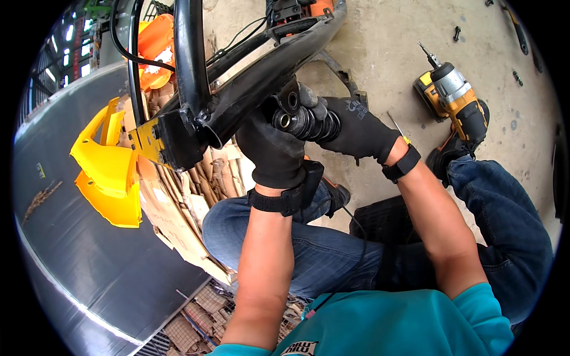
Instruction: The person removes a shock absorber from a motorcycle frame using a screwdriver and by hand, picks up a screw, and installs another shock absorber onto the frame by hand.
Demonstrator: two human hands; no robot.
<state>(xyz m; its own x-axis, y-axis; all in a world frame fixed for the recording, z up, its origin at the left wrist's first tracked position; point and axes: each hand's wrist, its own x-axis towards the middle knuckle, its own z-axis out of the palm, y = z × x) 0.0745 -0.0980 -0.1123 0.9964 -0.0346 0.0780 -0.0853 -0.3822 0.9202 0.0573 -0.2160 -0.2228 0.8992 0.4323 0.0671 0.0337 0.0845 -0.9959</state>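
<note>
Both my hands wear black work gloves and meet at a black shock absorber (pixel 310 124) with a coil spring. My right hand (pixel 362 129) is closed round its spring body, grey fingertips curling over the top. At the shock absorber's other end, my left hand (pixel 270 151) is pressed against it in a closed grip; most of its fingers are hidden behind the part and the tube. The shock absorber's round end eye points left, just below a bracket with a hole (pixel 291 99). This bracket hangs under the thick black tubular frame (pixel 255 83).
A yellow-and-black cordless impact driver (pixel 460 98) stands on the concrete floor at right, near a screwdriver (pixel 399 129) and loose bolts (pixel 456 34). Yellow plastic panels (pixel 110 160) and flattened cardboard (pixel 178 219) lie left. A black crate (pixel 383 222) sits by my legs.
</note>
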